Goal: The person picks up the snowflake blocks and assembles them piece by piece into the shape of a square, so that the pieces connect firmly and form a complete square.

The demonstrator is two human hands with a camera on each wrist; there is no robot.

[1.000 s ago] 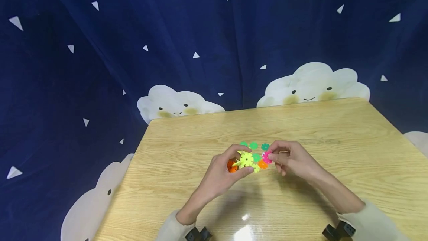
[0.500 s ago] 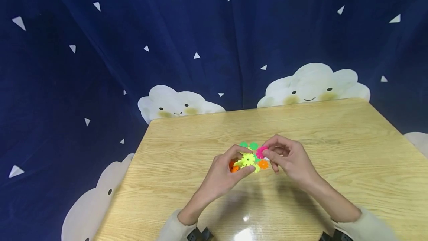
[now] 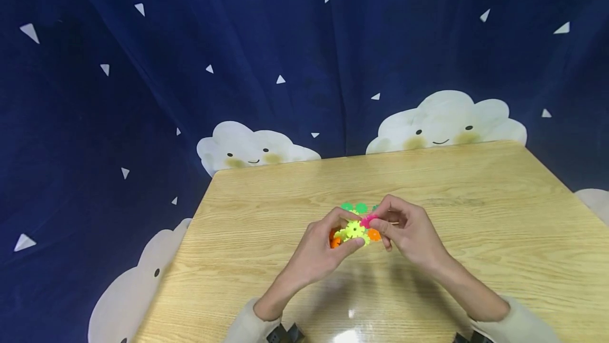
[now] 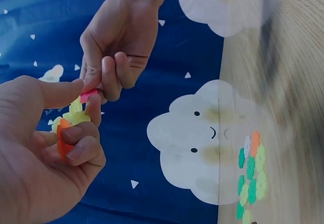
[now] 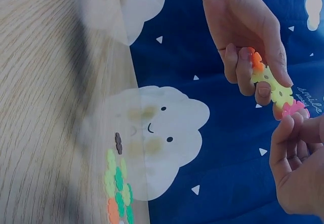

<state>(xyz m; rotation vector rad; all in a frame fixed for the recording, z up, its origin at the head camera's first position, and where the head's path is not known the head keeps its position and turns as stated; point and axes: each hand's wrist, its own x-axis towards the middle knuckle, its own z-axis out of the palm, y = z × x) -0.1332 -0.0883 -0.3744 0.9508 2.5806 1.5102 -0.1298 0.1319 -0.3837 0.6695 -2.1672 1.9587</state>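
My left hand (image 3: 317, 250) holds a small joined cluster of notched plastic discs, yellow (image 3: 354, 229) and orange (image 4: 64, 139), with fingers curled round it. Between thumb and fingertips of my right hand (image 3: 415, 233) is a pink notched disc (image 3: 368, 221). The pink disc touches the edge of a yellow one in the right wrist view, though whether their slots interlock I cannot tell. Both hands are raised above the table. Fingers hide part of the cluster and most of the pink disc.
Loose discs lie on the wooden table (image 3: 276, 200) beyond the hands: green ones (image 3: 361, 207), an orange one (image 3: 374, 234), yellow ones, a white one (image 4: 247, 145) and a dark brown one (image 5: 118, 143). A dark blue curtain (image 3: 266, 31) with clouds hangs behind the table.
My right hand has carried the pink disc leftward from over the loose discs to the yellow edge of the cluster. The left hand has stayed almost still.
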